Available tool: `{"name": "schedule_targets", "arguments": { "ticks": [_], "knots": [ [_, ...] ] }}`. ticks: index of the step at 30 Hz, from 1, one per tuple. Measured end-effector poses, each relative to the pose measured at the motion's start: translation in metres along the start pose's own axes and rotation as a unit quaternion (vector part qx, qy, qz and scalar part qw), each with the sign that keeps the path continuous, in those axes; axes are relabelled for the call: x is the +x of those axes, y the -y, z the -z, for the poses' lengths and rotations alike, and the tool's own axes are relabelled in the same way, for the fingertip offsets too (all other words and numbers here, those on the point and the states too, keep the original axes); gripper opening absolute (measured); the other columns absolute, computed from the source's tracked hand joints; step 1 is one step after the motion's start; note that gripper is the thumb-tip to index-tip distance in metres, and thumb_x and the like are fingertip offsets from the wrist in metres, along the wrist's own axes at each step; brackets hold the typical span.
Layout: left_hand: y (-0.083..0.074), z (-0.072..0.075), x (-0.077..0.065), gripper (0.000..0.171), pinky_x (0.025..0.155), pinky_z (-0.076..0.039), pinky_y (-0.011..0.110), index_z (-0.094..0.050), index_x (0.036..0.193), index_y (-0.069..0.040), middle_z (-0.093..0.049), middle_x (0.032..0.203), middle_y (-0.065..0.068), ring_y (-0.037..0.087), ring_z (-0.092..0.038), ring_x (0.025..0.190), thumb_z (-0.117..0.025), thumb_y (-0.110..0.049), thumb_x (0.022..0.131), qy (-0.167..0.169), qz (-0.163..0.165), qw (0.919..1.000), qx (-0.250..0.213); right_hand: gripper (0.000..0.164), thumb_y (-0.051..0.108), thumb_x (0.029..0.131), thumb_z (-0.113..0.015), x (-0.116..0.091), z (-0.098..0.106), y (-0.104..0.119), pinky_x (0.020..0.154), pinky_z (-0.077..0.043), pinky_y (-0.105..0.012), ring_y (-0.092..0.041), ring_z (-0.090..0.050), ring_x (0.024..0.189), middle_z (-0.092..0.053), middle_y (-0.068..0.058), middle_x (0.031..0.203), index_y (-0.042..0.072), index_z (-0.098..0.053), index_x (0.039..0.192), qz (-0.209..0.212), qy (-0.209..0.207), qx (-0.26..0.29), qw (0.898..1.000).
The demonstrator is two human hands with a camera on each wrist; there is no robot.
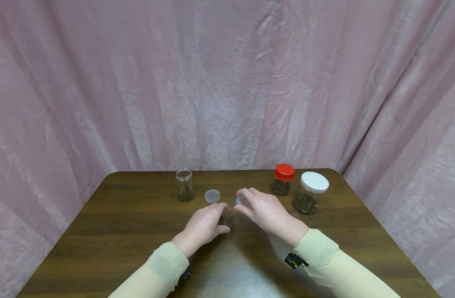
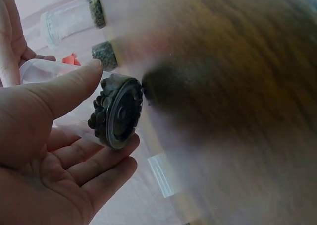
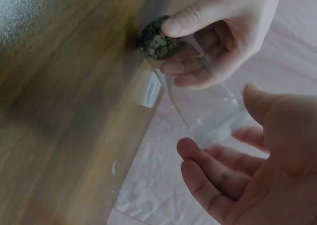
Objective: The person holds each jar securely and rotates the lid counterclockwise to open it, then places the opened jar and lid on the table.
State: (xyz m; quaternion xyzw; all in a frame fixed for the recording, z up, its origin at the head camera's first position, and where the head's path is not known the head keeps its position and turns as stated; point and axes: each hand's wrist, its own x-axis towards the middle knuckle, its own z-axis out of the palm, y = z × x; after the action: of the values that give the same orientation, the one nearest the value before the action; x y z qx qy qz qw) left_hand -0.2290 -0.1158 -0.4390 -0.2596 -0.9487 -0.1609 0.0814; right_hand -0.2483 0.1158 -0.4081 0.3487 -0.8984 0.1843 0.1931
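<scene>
My left hand grips a clear plastic jar around its lower part, thumb on one side and fingers on the other. Dark seed-like pieces lie in the bottom of this jar. At the jar's mouth, my right hand holds a translucent lid between thumb and fingers. Whether that lid touches the rim all round cannot be told. Just beyond the left hand, another translucent lid lies on the table.
An uncovered clear jar with dark pieces stands at the back left. Toward the back right are a red-lidded jar and a larger white-lidded jar. Behind the brown wooden table hangs a pink curtain.
</scene>
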Motion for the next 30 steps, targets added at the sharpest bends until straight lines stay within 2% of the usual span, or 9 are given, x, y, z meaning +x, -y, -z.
{"name": "schedule_targets", "arguments": {
  "ticks": [5, 11, 14, 16, 20, 23, 27, 30],
  "knots": [
    [-0.001, 0.0, -0.001, 0.054, 0.085, -0.061, 0.047, -0.066, 0.134, -0.004, -0.073, 0.117, 0.011, 0.027, -0.073, 0.098, -0.094, -0.023, 0.092, 0.009, 0.0, 1.0, 0.0, 0.041, 0.032, 0.103, -0.081, -0.003, 0.008, -0.004, 0.079, -0.062, -0.043, -0.02, -0.075, 0.095, -0.072, -0.002, 0.121, 0.009, -0.072, 0.137, 0.017, 0.036, 0.013, 0.999],
    [-0.002, -0.001, 0.0, 0.054, 0.086, -0.061, 0.047, -0.066, 0.134, -0.004, -0.073, 0.117, 0.011, 0.027, -0.073, 0.098, -0.094, -0.023, 0.092, 0.01, -0.005, 0.9999, 0.007, 0.047, 0.027, 0.1, -0.085, -0.005, 0.013, -0.007, 0.082, -0.062, -0.042, -0.019, -0.074, 0.099, -0.069, -0.002, 0.127, 0.011, -0.07, 0.143, 0.033, 0.057, 0.03, 0.997],
    [-0.003, -0.001, 0.001, 0.055, 0.086, -0.061, 0.047, -0.066, 0.135, -0.004, -0.073, 0.117, 0.011, 0.027, -0.073, 0.099, -0.094, -0.023, 0.092, 0.011, -0.004, 0.9999, 0.008, 0.053, 0.03, 0.099, -0.086, -0.005, 0.015, -0.007, 0.084, -0.062, -0.044, -0.021, -0.075, 0.099, -0.068, -0.004, 0.133, 0.011, -0.068, 0.146, 0.023, 0.062, 0.039, 0.997],
    [-0.003, -0.001, 0.0, 0.055, 0.086, -0.061, 0.047, -0.066, 0.135, -0.004, -0.073, 0.117, 0.011, 0.028, -0.073, 0.099, -0.094, -0.023, 0.092, 0.014, -0.001, 0.9999, 0.006, 0.055, 0.035, 0.1, -0.084, -0.003, 0.017, -0.005, 0.083, -0.062, -0.046, -0.023, -0.075, 0.099, -0.068, -0.005, 0.135, 0.012, -0.068, 0.147, -0.002, 0.061, 0.035, 0.998],
    [-0.003, 0.0, 0.0, 0.055, 0.087, -0.061, 0.047, -0.066, 0.135, -0.004, -0.073, 0.119, 0.011, 0.028, -0.073, 0.101, -0.095, -0.022, 0.091, 0.016, 0.002, 0.9999, 0.005, 0.052, 0.047, 0.105, -0.075, 0.001, 0.018, -0.001, 0.072, -0.061, -0.047, -0.028, -0.074, 0.083, -0.072, -0.009, 0.125, 0.013, -0.071, 0.143, -0.075, 0.052, 0.003, 0.996],
    [-0.004, 0.001, 0.0, 0.056, 0.087, -0.061, 0.047, -0.066, 0.135, -0.003, -0.073, 0.118, 0.011, 0.027, -0.073, 0.1, -0.095, -0.022, 0.091, 0.015, 0.001, 0.9999, 0.006, 0.05, 0.051, 0.107, -0.071, 0.003, 0.018, 0.002, 0.067, -0.06, -0.047, -0.028, -0.072, 0.074, -0.075, -0.01, 0.113, 0.011, -0.074, 0.136, -0.109, 0.059, -0.022, 0.992],
    [-0.005, 0.001, 0.001, 0.055, 0.085, -0.06, 0.046, -0.066, 0.134, -0.003, -0.072, 0.114, 0.01, 0.026, -0.072, 0.096, -0.095, -0.022, 0.091, 0.018, 0.0, 0.9998, 0.008, 0.042, 0.049, 0.107, -0.072, 0.004, 0.018, 0.003, 0.07, -0.061, -0.048, -0.026, -0.075, 0.084, -0.078, -0.005, 0.102, 0.011, -0.078, 0.125, -0.114, 0.071, -0.029, 0.99],
    [-0.005, 0.002, 0.002, 0.055, 0.085, -0.06, 0.045, -0.065, 0.135, -0.003, -0.072, 0.114, 0.009, 0.025, -0.071, 0.096, -0.094, -0.023, 0.092, 0.024, 0.004, 0.9997, 0.008, 0.036, 0.046, 0.106, -0.074, 0.004, 0.018, 0.003, 0.07, -0.06, -0.047, -0.021, -0.074, 0.084, -0.075, 0.001, 0.093, 0.012, -0.079, 0.119, -0.109, 0.069, -0.023, 0.991]
  ]
}}
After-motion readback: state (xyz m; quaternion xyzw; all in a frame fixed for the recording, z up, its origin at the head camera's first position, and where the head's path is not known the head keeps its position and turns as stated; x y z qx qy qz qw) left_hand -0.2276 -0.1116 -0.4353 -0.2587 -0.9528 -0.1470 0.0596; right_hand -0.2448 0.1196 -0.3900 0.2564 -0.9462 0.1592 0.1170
